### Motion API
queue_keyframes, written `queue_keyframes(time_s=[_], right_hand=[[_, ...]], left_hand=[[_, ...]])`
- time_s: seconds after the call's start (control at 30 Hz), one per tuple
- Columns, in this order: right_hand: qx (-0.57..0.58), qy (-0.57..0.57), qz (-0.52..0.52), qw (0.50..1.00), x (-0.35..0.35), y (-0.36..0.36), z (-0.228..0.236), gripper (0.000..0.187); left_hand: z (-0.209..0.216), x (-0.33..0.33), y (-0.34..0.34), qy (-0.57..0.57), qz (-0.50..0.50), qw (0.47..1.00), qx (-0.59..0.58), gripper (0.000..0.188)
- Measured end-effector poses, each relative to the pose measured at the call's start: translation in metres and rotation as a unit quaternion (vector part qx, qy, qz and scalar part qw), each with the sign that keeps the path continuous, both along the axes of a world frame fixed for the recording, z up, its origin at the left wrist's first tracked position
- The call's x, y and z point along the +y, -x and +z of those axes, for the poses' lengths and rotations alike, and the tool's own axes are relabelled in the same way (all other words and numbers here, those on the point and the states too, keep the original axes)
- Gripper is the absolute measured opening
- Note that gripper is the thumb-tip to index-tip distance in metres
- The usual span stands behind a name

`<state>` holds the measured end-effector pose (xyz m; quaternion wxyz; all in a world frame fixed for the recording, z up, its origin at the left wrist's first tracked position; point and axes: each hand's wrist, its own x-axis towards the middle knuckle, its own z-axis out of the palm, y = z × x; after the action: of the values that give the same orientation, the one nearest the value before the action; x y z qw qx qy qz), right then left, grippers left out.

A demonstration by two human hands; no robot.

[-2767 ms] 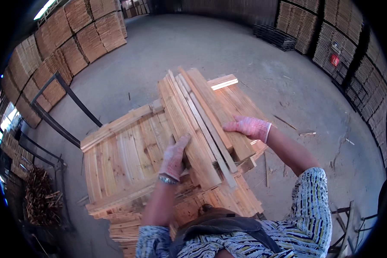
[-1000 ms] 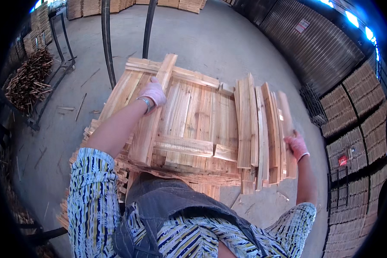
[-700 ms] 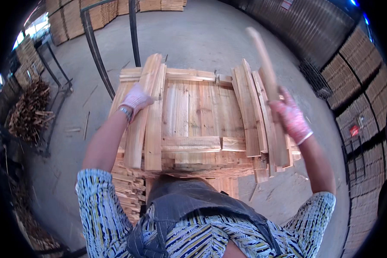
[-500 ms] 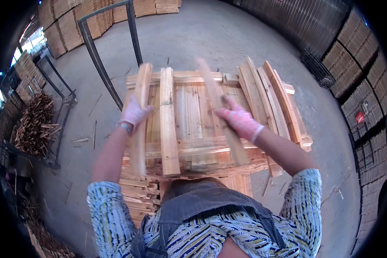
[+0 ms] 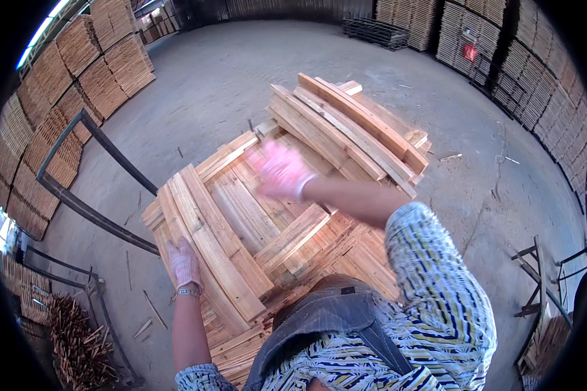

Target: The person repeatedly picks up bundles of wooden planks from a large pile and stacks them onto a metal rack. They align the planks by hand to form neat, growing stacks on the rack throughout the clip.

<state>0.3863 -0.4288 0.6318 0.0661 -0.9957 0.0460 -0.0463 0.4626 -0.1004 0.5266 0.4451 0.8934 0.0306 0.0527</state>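
Note:
My left hand [image 5: 184, 264], in a pale pink work glove, rests with stretched fingers against the outer edge of several wooden planks [image 5: 209, 242] lying side by side on the left of a wood stack. Over the middle of the stack is my right hand [image 5: 282, 172], in a pink glove and blurred by motion. Its fingers look extended, with nothing visible in them. Beneath are flat boards [image 5: 244, 208] and a near crosspiece [image 5: 293, 238]. Another group of planks [image 5: 336, 130] lies along the right side, apart from both hands.
A dark metal frame [image 5: 104, 215] stands left of the stack. Tall timber piles [image 5: 104, 58] line the far left, and more stacks [image 5: 541, 85] line the right. Scrap sticks [image 5: 78, 342] fill a rack at lower left. Wood bits lie on the concrete floor [image 5: 235, 65].
The view has turned right. The plank near my right hand now lies against the left-hand planks, and that hand is off it. My left hand has slid down to the planks' outer edge.

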Motion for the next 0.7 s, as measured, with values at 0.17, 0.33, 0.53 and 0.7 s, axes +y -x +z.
queue_keyframes(time_s=[0.17, 0.33, 0.53, 0.7], right_hand=[[0.065, 0.184, -0.149, 0.969, -0.144, 0.018, -0.004, 0.087], [0.134, -0.050, -0.201, 0.969, -0.199, 0.019, 0.028, 0.097], [0.129, -0.062, -0.168, 0.975, -0.220, 0.021, 0.019, 0.090], [0.053, -0.024, -0.166, 0.984, -0.197, 0.024, 0.005, 0.074]], left_hand=[[0.002, -0.013, 0.006, -0.218, -0.004, 0.954, -0.206, 0.068], [0.040, -0.073, 0.046, -0.151, -0.290, 0.913, -0.244, 0.063], [0.050, -0.258, 0.066, 0.171, -0.421, 0.882, 0.127, 0.064], [0.029, -0.385, 0.048, 0.409, -0.228, 0.799, 0.376, 0.077]])
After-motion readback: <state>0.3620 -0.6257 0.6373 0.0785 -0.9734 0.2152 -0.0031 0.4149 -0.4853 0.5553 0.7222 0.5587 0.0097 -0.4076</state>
